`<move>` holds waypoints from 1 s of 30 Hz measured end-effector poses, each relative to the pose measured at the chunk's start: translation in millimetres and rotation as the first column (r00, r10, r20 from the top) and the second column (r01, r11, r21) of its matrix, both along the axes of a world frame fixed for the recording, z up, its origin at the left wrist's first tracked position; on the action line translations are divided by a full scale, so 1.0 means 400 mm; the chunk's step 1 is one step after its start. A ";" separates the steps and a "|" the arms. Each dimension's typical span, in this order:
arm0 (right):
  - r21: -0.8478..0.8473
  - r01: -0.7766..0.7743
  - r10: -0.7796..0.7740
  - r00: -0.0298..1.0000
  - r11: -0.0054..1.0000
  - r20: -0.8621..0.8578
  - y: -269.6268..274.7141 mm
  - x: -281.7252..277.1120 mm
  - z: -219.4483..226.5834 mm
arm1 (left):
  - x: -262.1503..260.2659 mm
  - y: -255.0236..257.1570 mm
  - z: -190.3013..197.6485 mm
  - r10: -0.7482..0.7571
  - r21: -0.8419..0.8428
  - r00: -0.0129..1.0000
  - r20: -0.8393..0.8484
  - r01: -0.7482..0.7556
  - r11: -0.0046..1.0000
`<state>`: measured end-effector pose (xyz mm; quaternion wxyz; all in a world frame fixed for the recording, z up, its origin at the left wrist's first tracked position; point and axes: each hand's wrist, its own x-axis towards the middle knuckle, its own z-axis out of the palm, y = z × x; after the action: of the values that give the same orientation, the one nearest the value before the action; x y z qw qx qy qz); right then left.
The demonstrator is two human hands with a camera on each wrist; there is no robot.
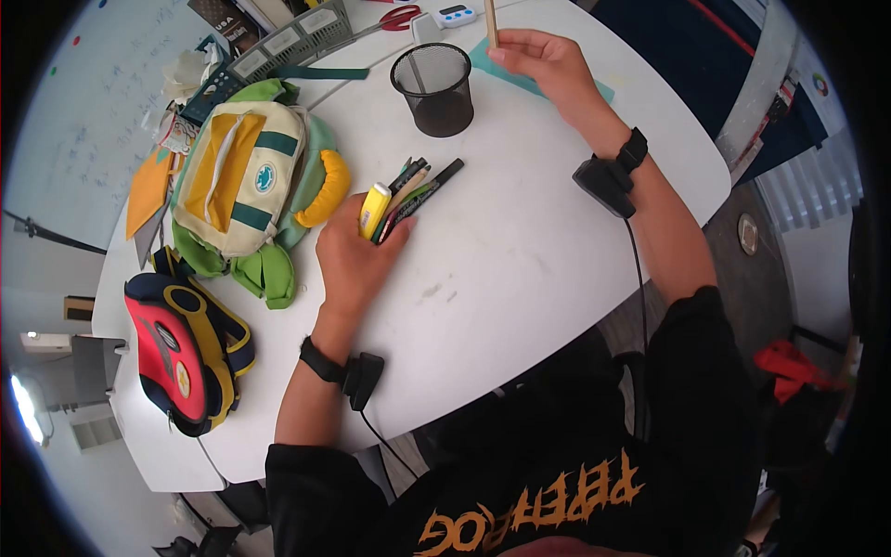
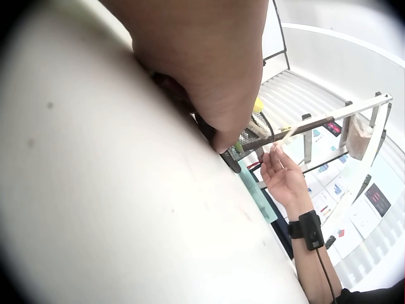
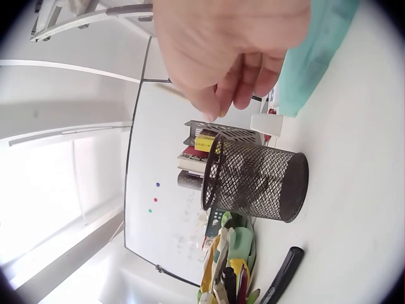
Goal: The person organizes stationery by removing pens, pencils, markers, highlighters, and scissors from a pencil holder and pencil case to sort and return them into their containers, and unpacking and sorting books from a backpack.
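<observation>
My left hand (image 1: 357,260) grips a bunch of pens on the white table, with a yellow stick-shaped piece (image 1: 374,211) with a white end among them. A black marker (image 1: 436,186) sticks out of the bunch; in the right wrist view, this black marker (image 3: 285,273) lies close along the tabletop. Raised beyond a black mesh pen cup (image 1: 444,107), my right hand (image 1: 552,70) pinches a thin pale wooden stick (image 1: 492,26) held upright. The cup stands upright between the two hands, farther back than the left one. Palm and wrist hide part of the pens in the left wrist view.
A cream and green backpack (image 1: 246,176) lies left of my left hand, a red and navy bag (image 1: 172,353) nearer. A teal sheet (image 1: 538,85) lies under my right hand. Red scissors (image 1: 401,17), a white-blue timer (image 1: 456,15) and a grey basket (image 1: 288,42) are at the back.
</observation>
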<state>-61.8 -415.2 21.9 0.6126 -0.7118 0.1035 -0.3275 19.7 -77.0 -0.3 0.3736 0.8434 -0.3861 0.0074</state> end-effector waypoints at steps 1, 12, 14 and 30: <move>0.005 0.003 -0.003 1.000 1.000 -0.003 0.005 -0.004 -0.006 | -0.003 -0.001 0.005 -0.002 0.007 1.000 -0.014 0.002 1.000; -0.302 0.049 -0.014 0.993 0.952 0.116 0.006 0.002 0.007 | 0.002 0.000 0.006 0.018 0.053 0.999 -0.030 -0.016 0.998; -0.317 0.055 -0.018 0.993 0.947 0.119 -0.008 0.009 -0.009 | 0.003 0.002 0.008 0.031 0.062 0.999 -0.045 -0.028 0.998; -0.460 -0.138 0.109 0.990 0.877 -0.089 0.144 -0.032 0.051 | 0.019 0.004 -0.033 -0.033 -0.363 0.973 -0.227 -0.053 0.930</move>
<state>-74.7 -357.5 42.4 0.4406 -0.8524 -0.0052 -0.2813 27.5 -75.4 -13.3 0.5663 0.7560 -0.3279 -0.0158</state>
